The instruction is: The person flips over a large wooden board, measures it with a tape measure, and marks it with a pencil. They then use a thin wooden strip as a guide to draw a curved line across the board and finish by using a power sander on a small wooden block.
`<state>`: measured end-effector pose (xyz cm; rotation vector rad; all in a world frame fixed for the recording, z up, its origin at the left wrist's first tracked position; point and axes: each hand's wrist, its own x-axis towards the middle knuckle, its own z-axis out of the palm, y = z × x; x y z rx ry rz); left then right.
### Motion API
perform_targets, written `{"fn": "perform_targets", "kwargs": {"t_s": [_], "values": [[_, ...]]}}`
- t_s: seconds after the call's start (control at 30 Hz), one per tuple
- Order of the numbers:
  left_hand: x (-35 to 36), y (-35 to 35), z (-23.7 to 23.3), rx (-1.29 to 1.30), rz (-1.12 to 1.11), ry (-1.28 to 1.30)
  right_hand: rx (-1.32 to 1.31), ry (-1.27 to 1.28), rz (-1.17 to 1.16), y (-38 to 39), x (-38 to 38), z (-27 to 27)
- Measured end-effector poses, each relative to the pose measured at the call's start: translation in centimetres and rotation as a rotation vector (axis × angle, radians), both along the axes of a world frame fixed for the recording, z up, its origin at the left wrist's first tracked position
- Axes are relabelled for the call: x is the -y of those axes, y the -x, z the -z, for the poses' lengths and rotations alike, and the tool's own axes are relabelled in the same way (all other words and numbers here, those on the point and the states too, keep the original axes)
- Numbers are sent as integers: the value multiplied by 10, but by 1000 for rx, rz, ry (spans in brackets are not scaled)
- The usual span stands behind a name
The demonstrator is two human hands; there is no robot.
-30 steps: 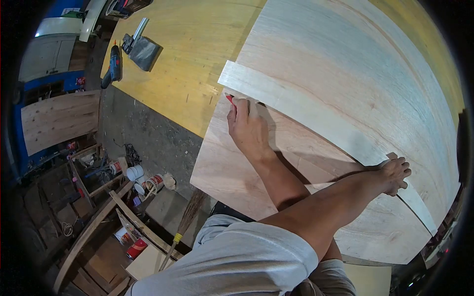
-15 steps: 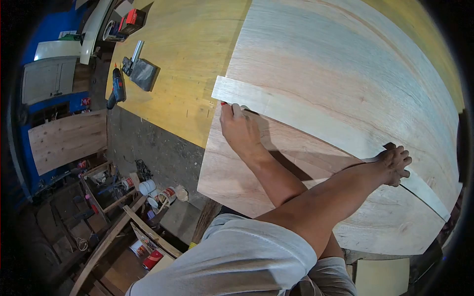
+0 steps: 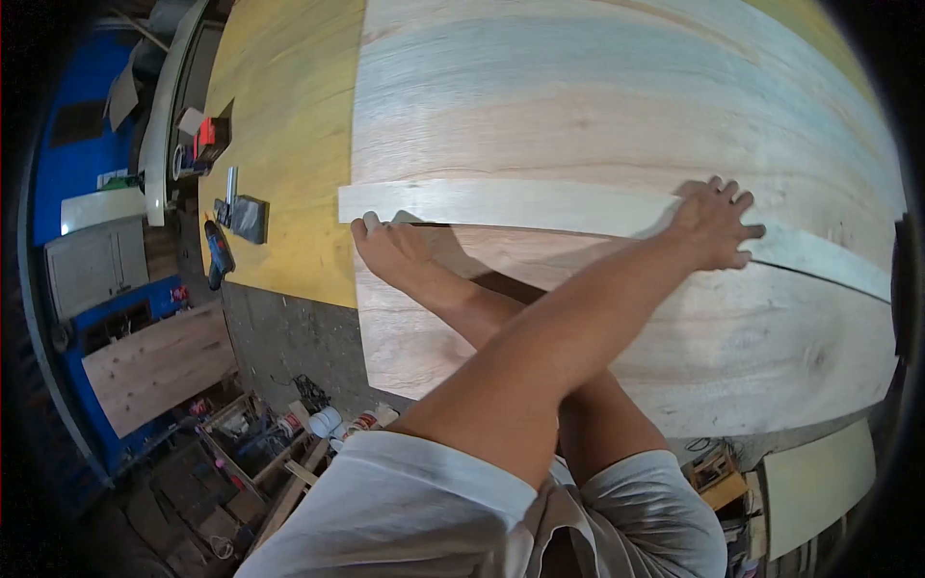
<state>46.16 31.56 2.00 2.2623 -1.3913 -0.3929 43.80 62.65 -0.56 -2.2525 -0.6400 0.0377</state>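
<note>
A long pale wood strip [image 3: 540, 209] lies across a large plywood sheet [image 3: 578, 106]. My arms cross, the left over the right. My left hand [image 3: 711, 226] is open, its fingers spread over the strip toward the right. At the strip's left end, my right hand [image 3: 393, 249] rests by its near edge with fingers curled together. Whatever those fingertips hold, if anything, cannot be made out. A dark, narrow gap or shadow runs along part of the strip's near edge.
Beneath the sheet is a yellow board [image 3: 289, 125]. A cordless drill [image 3: 218, 254], a dark block-shaped item [image 3: 251, 219] and a red-and-black box [image 3: 211, 141] are at its left. Paint-type cans [image 3: 325, 421] and a wooden tray [image 3: 241, 433] sit on the cluttered floor below.
The view has turned, so the strip now appears nearly level. My left hand's fingers are spread wider. A red bit at my right fingertips no longer shows.
</note>
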Motion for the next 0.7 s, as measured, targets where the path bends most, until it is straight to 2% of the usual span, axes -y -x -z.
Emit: {"fn": "perform_targets", "kwargs": {"t_s": [0.23, 0.27, 0.33, 0.47, 0.63, 0.67, 0.7], "values": [[2, 6, 3, 43, -60, -9, 169, 81, 56, 13, 54, 9], [2, 7, 2, 63, -88, -34, 162, 88, 71, 16, 66, 7], [0, 8, -5, 68, -88, -55, -13, 202, -13, 23, 92, -2], [3, 11, 3, 174, -127, -9, 63, 250, 86, 50, 169, -9], [10, 9, -2, 164, -51, 35, 436, -273, 587, 80, 247, 27], [13, 11, -5, 165, -56, 25, 438, -262, 613, 86, 265, 26], [15, 11, -6, 171, -62, 13, 153, -56, 463, 90, 283, 26]]}}
